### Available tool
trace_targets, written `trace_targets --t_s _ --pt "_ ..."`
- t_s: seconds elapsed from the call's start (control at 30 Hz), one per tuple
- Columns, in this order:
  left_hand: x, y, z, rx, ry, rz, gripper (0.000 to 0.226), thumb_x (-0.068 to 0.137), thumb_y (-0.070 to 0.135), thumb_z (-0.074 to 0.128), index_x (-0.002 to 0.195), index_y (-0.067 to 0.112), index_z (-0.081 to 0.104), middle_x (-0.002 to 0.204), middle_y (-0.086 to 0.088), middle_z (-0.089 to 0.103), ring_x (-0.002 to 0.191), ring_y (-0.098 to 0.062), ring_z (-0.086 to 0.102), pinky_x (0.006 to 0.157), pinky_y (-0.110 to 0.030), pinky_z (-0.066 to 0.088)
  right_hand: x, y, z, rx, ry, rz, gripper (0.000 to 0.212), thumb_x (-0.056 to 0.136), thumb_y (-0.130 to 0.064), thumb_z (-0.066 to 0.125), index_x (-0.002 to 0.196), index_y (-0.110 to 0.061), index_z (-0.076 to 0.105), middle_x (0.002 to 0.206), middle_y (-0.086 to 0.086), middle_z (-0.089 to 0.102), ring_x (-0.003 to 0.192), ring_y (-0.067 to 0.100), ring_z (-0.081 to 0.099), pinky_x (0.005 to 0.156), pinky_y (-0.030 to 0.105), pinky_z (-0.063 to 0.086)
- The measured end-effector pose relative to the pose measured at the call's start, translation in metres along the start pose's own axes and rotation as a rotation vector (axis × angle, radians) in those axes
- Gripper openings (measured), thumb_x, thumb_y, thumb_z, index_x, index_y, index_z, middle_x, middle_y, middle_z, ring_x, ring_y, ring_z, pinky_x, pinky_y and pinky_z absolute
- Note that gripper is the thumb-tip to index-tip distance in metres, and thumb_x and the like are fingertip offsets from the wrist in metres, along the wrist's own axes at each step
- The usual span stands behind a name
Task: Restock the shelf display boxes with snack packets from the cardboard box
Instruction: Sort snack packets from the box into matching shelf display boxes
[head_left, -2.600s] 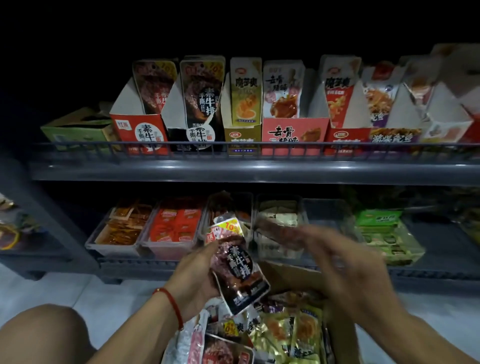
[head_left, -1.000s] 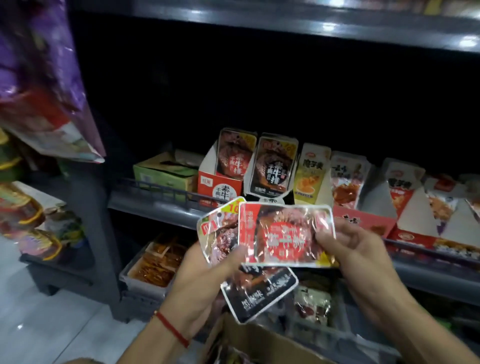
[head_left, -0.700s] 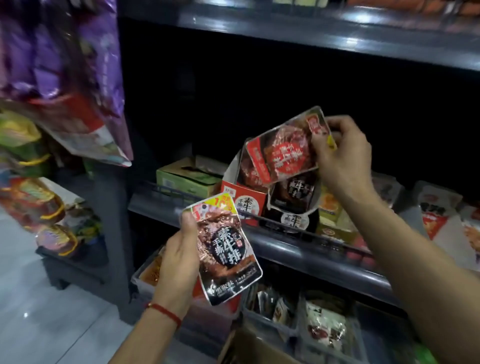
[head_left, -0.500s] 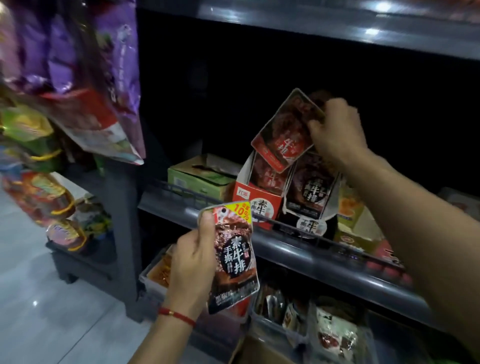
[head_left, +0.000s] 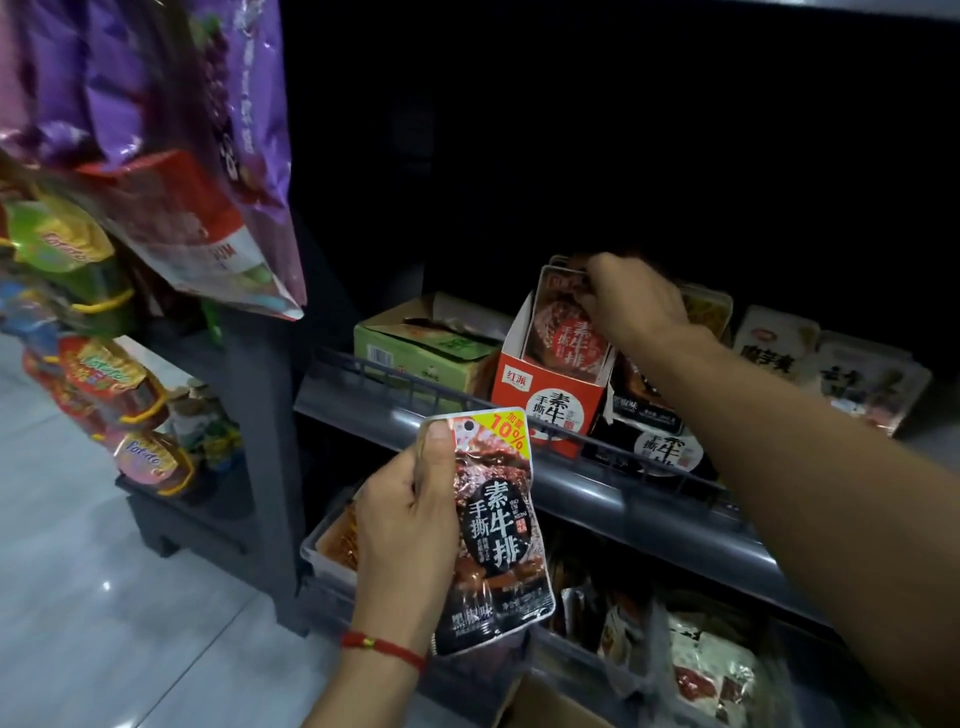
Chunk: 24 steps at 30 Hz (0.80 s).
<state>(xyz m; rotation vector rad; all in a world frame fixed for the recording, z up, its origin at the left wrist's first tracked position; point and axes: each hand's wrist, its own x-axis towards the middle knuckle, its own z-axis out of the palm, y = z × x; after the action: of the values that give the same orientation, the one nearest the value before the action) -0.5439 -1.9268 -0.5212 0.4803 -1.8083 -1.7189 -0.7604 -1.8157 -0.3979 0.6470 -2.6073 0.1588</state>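
Snack packets first: our left hand (head_left: 410, 525) grips a black packet (head_left: 498, 530), thumb along its top left edge, held just in front of the grey shelf rail (head_left: 582, 483). Our right hand (head_left: 636, 304) has fingers curled over the top edge of a red packet (head_left: 566, 338) standing in the red display box (head_left: 550, 405), the green box (head_left: 421, 348) close beside. Down at the bottom edge we catch the cardboard box (head_left: 545, 709) corner.
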Motion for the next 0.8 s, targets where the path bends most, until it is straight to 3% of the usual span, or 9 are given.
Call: trace_targets --t_s 0.1,0.27,0.4,0.47,0.57,0.67,0.8 --pt "0.001 0.002 0.001 -0.005 -0.004 -0.012 0.053 0.099 0.06 0.042 0.073 0.024 0.069 0.071 -0.007 0.073 0.067 -0.021 0.073 0.062 -0.041 0.059 0.001 0.0 0.001 -0.072 0.059 -0.017 0.011 0.103 -0.016 0.056 0.11 -0.008 0.058 0.104 0.016 0.065 0.084 0.032 0.057 0.067 0.038 0.041" --pt "-0.001 -0.001 0.003 -0.015 -0.022 -0.019 0.05 0.098 0.056 0.05 0.077 0.015 0.07 0.072 -0.008 0.075 0.069 -0.026 0.075 0.062 -0.047 0.059 -0.003 -0.004 0.001 -0.167 0.066 -0.108 0.014 0.099 -0.014 0.062 0.111 -0.007 0.061 0.098 0.015 0.064 0.078 0.027 0.055 0.066 0.037 0.041" --pt "-0.001 0.003 0.006 -0.098 -0.06 -0.087 0.044 0.098 0.053 0.053 0.078 0.021 0.076 0.075 -0.002 0.078 0.07 -0.018 0.076 0.058 -0.031 0.056 -0.005 -0.002 -0.003 -0.204 0.079 -0.123 0.016 0.102 -0.018 0.057 0.114 -0.008 0.062 0.086 0.007 0.054 0.071 0.021 0.051 0.063 0.035 0.04" --pt "-0.001 0.003 0.007 -0.123 -0.081 -0.118 0.043 0.098 0.053 0.054 0.078 0.023 0.077 0.075 -0.004 0.078 0.07 -0.02 0.077 0.06 -0.033 0.057 -0.009 -0.003 -0.005 -0.207 0.125 -0.156 0.027 0.103 -0.022 0.055 0.126 -0.01 0.059 0.098 0.01 0.059 0.08 0.025 0.057 0.064 0.037 0.043" --pt "-0.004 0.005 0.007 -0.168 -0.111 -0.144 0.043 0.097 0.051 0.057 0.08 0.019 0.079 0.076 -0.008 0.078 0.071 -0.025 0.077 0.067 -0.039 0.062 -0.023 -0.003 -0.013 -0.248 0.194 -0.331 0.042 0.1 -0.026 0.057 0.14 -0.015 0.053 0.131 0.013 0.057 0.114 0.03 0.057 0.09 0.045 0.05" --pt "-0.007 0.003 0.01 -0.131 -0.115 -0.113 0.049 0.095 0.055 0.054 0.077 0.017 0.077 0.072 -0.008 0.077 0.069 -0.027 0.076 0.063 -0.039 0.062 -0.064 -0.011 -0.023 -0.026 0.224 -0.505 0.031 0.1 -0.027 0.05 0.126 -0.016 0.062 0.122 0.005 0.061 0.107 0.02 0.058 0.088 0.042 0.053" --pt "-0.013 0.003 0.018 -0.111 -0.111 -0.063 0.053 0.094 0.06 0.05 0.074 0.02 0.077 0.071 -0.016 0.074 0.07 -0.037 0.073 0.059 -0.049 0.06 -0.145 -0.022 -0.015 0.339 -0.071 -0.427 0.036 0.103 -0.046 0.044 0.125 -0.023 0.061 0.117 -0.008 0.063 0.098 0.002 0.057 0.085 0.023 0.052"
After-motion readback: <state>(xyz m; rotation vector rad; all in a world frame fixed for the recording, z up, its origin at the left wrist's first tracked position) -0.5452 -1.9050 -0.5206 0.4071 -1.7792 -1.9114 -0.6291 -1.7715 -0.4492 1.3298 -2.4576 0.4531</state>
